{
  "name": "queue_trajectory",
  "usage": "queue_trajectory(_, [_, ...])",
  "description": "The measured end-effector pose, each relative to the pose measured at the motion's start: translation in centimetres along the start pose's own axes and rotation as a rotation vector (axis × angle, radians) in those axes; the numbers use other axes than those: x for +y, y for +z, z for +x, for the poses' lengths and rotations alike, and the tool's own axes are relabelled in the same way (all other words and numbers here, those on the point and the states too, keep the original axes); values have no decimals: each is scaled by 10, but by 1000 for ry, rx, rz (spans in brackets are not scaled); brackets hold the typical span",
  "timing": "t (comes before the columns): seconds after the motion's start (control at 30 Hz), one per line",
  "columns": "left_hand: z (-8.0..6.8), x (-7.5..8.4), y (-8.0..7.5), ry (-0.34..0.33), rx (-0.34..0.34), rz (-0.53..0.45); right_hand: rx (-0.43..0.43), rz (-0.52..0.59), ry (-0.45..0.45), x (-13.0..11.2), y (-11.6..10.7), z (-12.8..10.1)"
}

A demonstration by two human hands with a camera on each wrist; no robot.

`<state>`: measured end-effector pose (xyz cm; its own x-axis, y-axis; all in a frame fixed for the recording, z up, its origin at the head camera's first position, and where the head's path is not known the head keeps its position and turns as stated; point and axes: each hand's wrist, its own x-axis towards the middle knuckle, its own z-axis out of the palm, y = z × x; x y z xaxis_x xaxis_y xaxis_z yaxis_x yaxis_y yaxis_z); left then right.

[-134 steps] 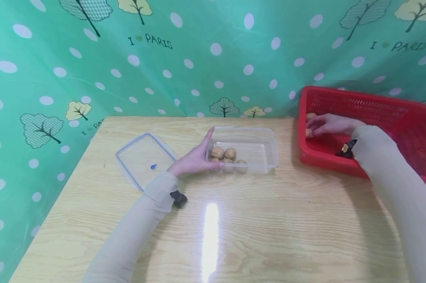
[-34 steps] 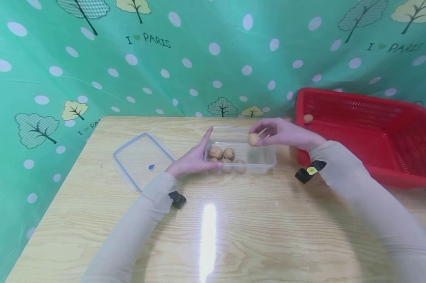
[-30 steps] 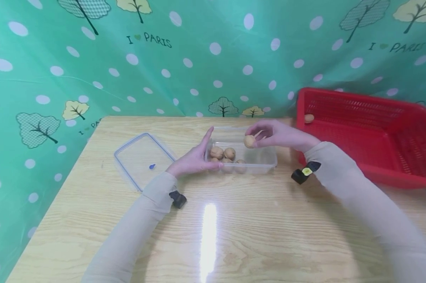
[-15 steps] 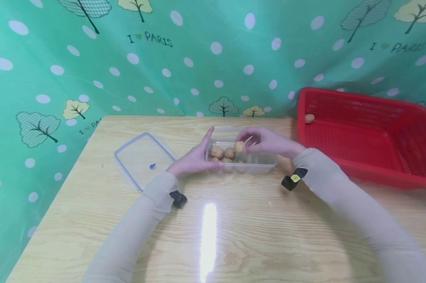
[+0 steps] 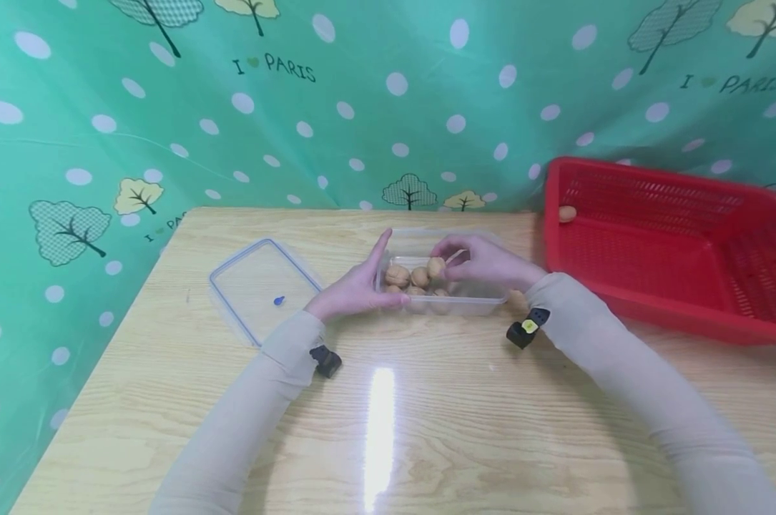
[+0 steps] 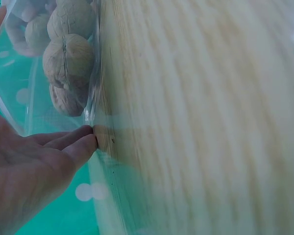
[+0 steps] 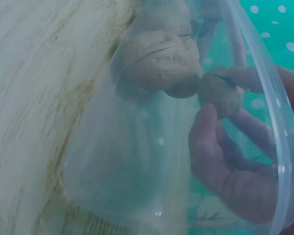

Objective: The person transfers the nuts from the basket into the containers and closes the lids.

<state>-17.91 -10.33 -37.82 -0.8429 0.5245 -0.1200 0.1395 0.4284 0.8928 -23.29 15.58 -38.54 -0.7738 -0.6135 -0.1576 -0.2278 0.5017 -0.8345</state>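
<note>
A clear plastic container (image 5: 471, 306) stands on the table with several walnuts (image 5: 397, 276) gathered at its left end. My left hand (image 5: 352, 290) holds that end, thumb along the near wall and fingers at the left side; in the left wrist view its fingertips (image 6: 85, 139) meet the lower wall. Inside the container, my right hand (image 5: 487, 259) pinches a walnut (image 7: 220, 96) between thumb and fingertips, beside the other walnuts. Through the wall, the right wrist view shows this pinch.
A red plastic basket (image 5: 632, 304) sits at the right, one walnut (image 5: 567, 214) in its back left corner. Left of the container lies a clear lid (image 5: 252, 293) with a blue seal and a small blue piece (image 5: 280, 300). A patterned green cloth (image 5: 336, 93) hangs behind the table (image 5: 465, 422).
From the red basket my right hand has brought a walnut left and down into the container, nearly still over the last half second. My left hand has stayed at the container's end.
</note>
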Motion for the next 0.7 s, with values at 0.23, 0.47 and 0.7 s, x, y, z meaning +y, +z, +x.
queue_trajectory(0.23, [1,0,0,-8,0,3,-10,-53,14,0,0,2])
queue_trajectory(0.47, [1,-1,0,-10,3,11,-66,-143,101,-3,4,3])
queue_trajectory(0.7, [12,-25,2,7,15,20,-87,-192,91,-2,6,4])
